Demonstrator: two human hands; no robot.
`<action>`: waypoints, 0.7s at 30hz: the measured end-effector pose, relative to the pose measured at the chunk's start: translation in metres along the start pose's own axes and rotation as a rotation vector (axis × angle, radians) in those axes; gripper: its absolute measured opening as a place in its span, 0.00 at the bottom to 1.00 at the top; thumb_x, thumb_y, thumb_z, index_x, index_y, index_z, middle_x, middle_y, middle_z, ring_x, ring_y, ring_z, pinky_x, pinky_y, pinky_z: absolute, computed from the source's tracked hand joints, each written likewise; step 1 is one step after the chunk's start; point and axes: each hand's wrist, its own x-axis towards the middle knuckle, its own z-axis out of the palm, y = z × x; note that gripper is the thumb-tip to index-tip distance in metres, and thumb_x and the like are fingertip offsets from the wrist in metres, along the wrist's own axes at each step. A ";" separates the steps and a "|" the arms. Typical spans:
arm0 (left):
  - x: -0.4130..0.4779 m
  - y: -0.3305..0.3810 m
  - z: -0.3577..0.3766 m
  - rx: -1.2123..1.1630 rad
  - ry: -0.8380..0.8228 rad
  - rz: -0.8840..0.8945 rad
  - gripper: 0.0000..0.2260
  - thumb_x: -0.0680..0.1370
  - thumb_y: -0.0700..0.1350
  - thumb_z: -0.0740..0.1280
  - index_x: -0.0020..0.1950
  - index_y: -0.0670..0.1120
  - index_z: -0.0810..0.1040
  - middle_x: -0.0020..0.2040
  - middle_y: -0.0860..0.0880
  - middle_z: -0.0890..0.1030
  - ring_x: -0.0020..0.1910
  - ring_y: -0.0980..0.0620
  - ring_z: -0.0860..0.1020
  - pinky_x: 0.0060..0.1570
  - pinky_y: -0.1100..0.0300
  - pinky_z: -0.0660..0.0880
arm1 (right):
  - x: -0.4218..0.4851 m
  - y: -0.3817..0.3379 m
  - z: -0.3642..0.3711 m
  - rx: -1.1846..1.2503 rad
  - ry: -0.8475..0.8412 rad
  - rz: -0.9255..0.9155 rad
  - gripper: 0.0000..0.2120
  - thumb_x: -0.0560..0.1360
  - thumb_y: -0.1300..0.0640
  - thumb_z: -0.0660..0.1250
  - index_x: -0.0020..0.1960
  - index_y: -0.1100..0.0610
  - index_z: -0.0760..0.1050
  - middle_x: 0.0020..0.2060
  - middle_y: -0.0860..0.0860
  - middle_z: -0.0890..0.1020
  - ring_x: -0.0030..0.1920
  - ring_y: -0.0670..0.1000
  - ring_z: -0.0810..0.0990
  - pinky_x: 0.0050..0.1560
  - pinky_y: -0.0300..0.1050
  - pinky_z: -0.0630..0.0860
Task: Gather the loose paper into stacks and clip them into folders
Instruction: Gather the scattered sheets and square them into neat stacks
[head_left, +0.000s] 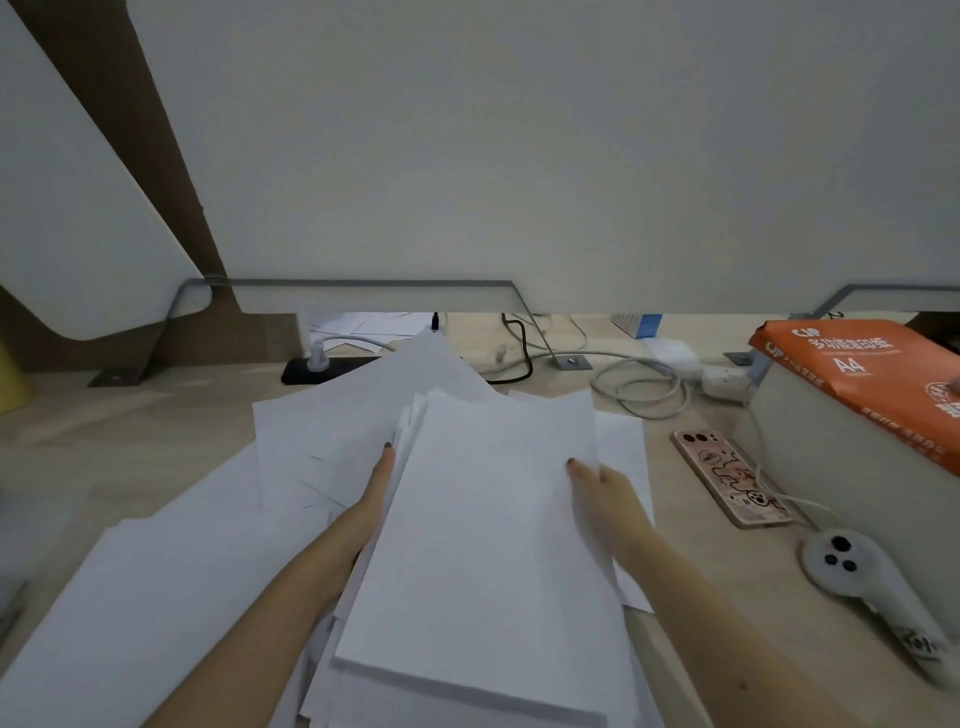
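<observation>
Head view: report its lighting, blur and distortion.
Head view: soft, even light with only a faint shadow under the stack; the white sheets wash out, so their edges merge; the wide-angle lens stretches the controller at the lower right; the corners look smeared, while the A4 on the ream is readable.

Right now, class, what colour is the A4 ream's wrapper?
Orange with white lettering; the ream shows best in the head view.
</observation>
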 end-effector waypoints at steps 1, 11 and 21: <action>-0.010 0.001 0.003 0.075 -0.020 0.019 0.25 0.80 0.59 0.53 0.71 0.46 0.65 0.70 0.46 0.69 0.62 0.45 0.72 0.65 0.53 0.65 | 0.001 0.010 0.007 0.014 -0.020 0.002 0.12 0.78 0.54 0.57 0.48 0.61 0.75 0.40 0.55 0.80 0.38 0.52 0.77 0.38 0.43 0.72; -0.061 0.032 -0.004 0.208 -0.319 0.276 0.16 0.69 0.42 0.72 0.57 0.45 0.78 0.46 0.50 0.86 0.45 0.51 0.84 0.42 0.60 0.80 | 0.015 0.025 -0.012 0.193 -0.114 -0.027 0.36 0.66 0.40 0.72 0.69 0.51 0.65 0.66 0.48 0.72 0.64 0.51 0.73 0.64 0.52 0.71; -0.099 0.098 0.005 0.017 -0.330 0.598 0.08 0.68 0.45 0.69 0.46 0.52 0.81 0.38 0.56 0.85 0.38 0.59 0.83 0.42 0.65 0.80 | -0.024 -0.060 -0.053 0.567 -0.502 -0.226 0.13 0.69 0.62 0.67 0.53 0.59 0.79 0.46 0.52 0.85 0.46 0.50 0.84 0.43 0.40 0.80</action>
